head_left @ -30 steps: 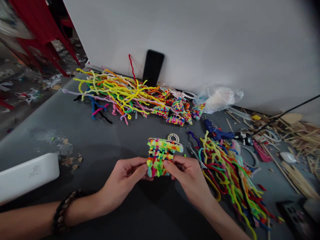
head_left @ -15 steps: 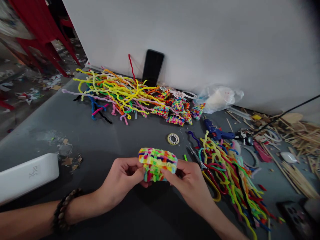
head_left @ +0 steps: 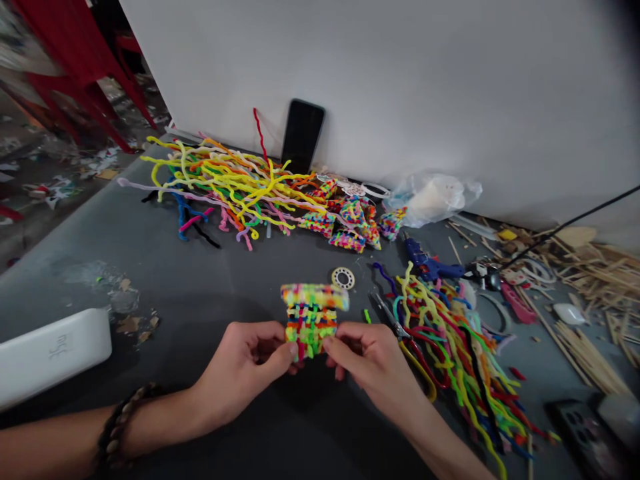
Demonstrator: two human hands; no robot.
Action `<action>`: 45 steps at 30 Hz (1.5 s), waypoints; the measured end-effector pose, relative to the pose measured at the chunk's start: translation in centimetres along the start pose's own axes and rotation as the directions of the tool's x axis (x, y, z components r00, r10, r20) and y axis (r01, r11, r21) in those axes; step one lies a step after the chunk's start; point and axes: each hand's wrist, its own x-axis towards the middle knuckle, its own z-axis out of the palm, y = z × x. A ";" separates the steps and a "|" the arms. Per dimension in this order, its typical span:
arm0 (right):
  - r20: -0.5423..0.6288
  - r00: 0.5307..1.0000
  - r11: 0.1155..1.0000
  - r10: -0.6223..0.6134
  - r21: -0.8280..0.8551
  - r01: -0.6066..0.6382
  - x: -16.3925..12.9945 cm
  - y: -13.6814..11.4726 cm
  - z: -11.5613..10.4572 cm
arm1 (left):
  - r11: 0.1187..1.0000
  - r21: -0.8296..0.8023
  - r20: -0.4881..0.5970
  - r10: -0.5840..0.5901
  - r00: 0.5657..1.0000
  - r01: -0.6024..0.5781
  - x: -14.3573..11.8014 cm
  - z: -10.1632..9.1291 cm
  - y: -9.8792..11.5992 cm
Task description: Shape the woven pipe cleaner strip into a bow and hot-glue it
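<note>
A small woven piece of many-coloured pipe cleaners [head_left: 313,315] is held upright above the grey table [head_left: 190,280]. My left hand [head_left: 249,368] pinches its lower left edge. My right hand [head_left: 367,365] pinches its lower right edge. The top of the woven piece is folded over into a thick band. A beaded bracelet [head_left: 116,430] circles my left wrist.
A loose heap of pipe cleaners [head_left: 225,183] lies at the back left, more pipe cleaners [head_left: 460,347] at the right. Finished woven pieces [head_left: 350,223], a black phone [head_left: 302,135] leaning on the wall, a blue glue gun [head_left: 430,265], scissors [head_left: 400,327], a small ring [head_left: 343,277], wooden sticks [head_left: 590,347] and a white box [head_left: 50,353] surround the hands.
The woven piece was tipped flat toward me half a second ago and now stands upright again. Both hands stayed on its lower edge, shifting slightly.
</note>
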 end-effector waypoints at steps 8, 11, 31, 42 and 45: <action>0.059 0.998 0.998 -0.003 0.069 -0.001 -0.1 0.6 0.9 | 0.993 -0.115 -0.016 0.003 1.000 -0.005 0.0 0.3 -0.2; 0.049 0.999 0.997 -0.019 0.076 0.016 -0.2 0.9 1.4 | 0.990 -0.142 -0.006 -0.011 1.000 0.010 -0.1 0.3 -0.3; 0.183 0.970 0.927 0.159 0.311 -0.210 -0.2 0.8 1.9 | 0.986 0.167 0.114 0.007 0.994 -0.026 0.4 -0.5 -0.3; 0.064 0.988 0.973 0.138 0.176 -0.147 -4.3 1.5 3.3 | 0.997 -0.014 -0.038 -0.074 0.997 0.073 0.5 -0.5 -0.2; -0.072 0.987 0.976 0.142 0.176 -0.127 -4.4 2.4 3.9 | 0.984 -0.117 0.042 -0.133 0.990 0.137 0.6 -0.5 -0.3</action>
